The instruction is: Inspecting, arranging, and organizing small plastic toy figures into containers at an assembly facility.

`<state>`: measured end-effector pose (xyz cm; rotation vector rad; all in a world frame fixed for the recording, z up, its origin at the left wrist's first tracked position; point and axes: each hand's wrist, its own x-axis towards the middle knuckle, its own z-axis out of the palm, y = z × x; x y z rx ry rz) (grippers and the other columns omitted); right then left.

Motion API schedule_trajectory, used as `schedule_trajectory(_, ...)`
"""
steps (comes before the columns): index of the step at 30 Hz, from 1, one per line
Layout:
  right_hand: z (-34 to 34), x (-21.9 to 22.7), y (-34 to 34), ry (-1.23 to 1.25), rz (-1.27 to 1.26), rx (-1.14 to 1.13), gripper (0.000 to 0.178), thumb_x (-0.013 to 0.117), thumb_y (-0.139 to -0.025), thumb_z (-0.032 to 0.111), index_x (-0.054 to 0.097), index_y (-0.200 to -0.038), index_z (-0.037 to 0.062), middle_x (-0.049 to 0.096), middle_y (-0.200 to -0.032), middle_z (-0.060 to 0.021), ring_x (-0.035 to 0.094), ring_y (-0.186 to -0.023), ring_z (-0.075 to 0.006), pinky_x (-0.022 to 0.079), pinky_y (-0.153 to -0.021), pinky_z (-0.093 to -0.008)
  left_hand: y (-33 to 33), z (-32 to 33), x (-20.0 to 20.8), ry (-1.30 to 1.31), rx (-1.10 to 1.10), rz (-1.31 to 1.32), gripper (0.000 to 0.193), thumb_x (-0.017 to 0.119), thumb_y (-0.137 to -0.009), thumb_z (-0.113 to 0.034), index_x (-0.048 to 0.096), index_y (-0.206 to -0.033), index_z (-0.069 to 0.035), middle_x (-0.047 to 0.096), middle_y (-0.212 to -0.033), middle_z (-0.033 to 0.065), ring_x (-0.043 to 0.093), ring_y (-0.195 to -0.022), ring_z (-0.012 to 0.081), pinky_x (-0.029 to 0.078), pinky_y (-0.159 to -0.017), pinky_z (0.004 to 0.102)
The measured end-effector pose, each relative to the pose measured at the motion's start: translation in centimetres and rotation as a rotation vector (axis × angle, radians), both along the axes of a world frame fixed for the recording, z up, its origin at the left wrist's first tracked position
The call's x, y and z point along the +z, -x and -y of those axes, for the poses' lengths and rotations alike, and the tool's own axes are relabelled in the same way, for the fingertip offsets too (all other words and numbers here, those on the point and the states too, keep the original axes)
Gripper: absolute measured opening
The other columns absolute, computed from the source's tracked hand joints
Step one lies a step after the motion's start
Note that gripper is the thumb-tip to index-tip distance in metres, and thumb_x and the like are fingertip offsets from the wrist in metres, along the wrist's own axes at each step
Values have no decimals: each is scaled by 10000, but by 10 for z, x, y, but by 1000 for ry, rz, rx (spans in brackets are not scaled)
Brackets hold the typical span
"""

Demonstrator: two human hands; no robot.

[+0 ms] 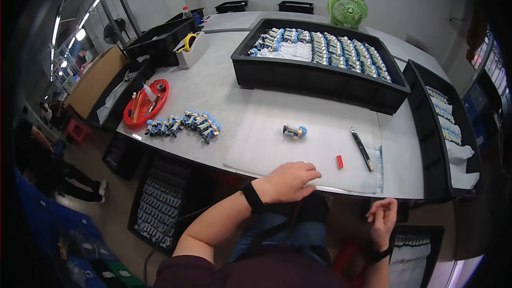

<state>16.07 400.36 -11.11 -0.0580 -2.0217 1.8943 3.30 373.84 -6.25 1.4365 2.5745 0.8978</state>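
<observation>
My left hand [288, 182], with a black band on its wrist, rests at the table's front edge on the white sheet [250, 149]. Its fingers are loosely bent, the thumb stands apart, and nothing shows in it. Past the table edge, to the right, my right hand [383, 218] hangs with slack, half-curled fingers and no visible object. A single small figurine [295, 132] with blue headwear lies on its side beyond my left hand. Right of that hand lie a small red block [340, 161] and a dark pen-like tool [362, 150].
A black tray [320, 80] of figurine rows stands behind the sheet. More figurines [186, 124] lie in a cluster at left, beside a red tool dish [164, 93]. Another black tray [418, 106] flanks the right side. A green fan [346, 10] stands at the back.
</observation>
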Motion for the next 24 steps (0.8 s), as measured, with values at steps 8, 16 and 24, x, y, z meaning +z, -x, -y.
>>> schedule_trajectory(8,111,23,93,408,46,343,263,540,-775,-32,410,-991,38,511,-838,-55,478,-633,-65,424,-560,-187,89,6,33,231,109,-149,340,577,-707,-128,547,-1034,-39,562,-931,140,531,-891,301,431,-770,382)
schedule_trajectory(16,123,-8,123,305,32,194,258,559,-773,-9,441,-999,29,519,-848,-44,484,-655,-65,428,-575,-186,100,13,18,1,209,194,423,618,-700,-44,522,-1112,-41,595,-930,132,575,-846,223,460,-759,300)
schedule_trajectory(24,133,-5,120,307,40,324,372,620,-781,61,448,-1106,6,570,-898,-68,554,-815,-104,457,-667,-204,35,10,-26,-931,223,1133,459,565,-806,-12,380,-1227,5,549,-1036,113,551,-926,155,450,-821,264)
